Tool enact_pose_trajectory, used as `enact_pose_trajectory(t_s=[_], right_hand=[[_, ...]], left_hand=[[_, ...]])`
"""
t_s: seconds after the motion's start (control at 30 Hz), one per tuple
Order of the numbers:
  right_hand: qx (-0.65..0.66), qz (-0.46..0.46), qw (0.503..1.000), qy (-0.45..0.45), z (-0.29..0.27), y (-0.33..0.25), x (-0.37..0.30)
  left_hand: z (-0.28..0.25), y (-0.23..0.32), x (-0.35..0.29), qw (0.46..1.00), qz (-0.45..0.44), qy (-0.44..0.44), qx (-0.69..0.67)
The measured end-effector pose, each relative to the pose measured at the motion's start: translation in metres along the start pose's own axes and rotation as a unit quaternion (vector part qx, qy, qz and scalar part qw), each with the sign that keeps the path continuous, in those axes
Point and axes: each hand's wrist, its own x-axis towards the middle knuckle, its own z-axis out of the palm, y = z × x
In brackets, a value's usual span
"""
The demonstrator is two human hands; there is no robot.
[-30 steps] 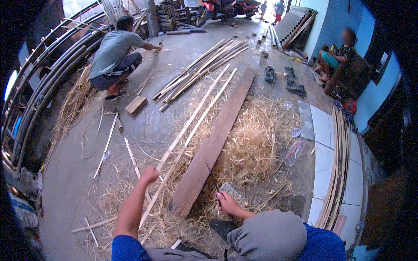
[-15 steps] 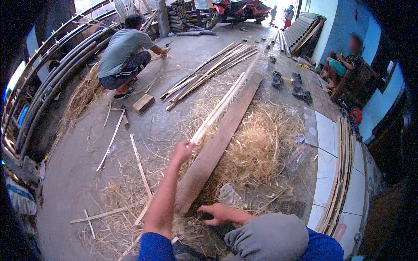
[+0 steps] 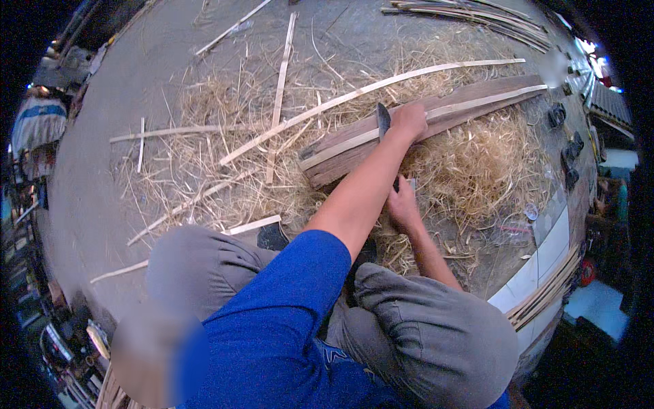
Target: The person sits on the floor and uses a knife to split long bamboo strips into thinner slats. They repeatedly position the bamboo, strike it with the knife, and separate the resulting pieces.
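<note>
A long pale bamboo strip [image 3: 354,140] lies lengthwise on a worn brown wooden plank [image 3: 470,95]. My left hand [image 3: 410,123] is closed on the strip, pressed against the plank near its middle. My right hand [image 3: 404,203] is wrapped round the dark handle of a knife, below my left forearm. The dark knife blade [image 3: 383,119] crosses the strip just left of my left hand; my forearm hides its middle. Beyond the plank, a second pale bamboo strip [image 3: 381,83] stretches across the shavings.
Curly shavings [image 3: 470,174] are heaped beside the plank and scattered over the grey floor. Loose strips, one an upright pale strip [image 3: 282,88], lie to the left. A strip bundle [image 3: 470,17] is at the far right, and dark sandals [image 3: 571,157] lie right of the shavings.
My view has tipped downward. The strip in my left hand has come onto the plank, and a strip now lies beyond it. My right hand has moved up, and the knife now shows.
</note>
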Motion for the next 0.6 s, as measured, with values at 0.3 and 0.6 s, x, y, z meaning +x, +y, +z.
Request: enact_pose_trajectory(t_s=[0.3, 0.6], right_hand=[[0.16, 0.086, 0.975, -0.125, 0.023, -0.047, -0.03], [0.273, 0.144, 0.941, -0.141, 0.033, -0.054, -0.034]], left_hand=[[-0.015, -0.006, -0.009, 0.999, 0.01, 0.014, -0.028], [-0.025, -0.006, -0.009, 0.998, -0.015, 0.003, -0.054]])
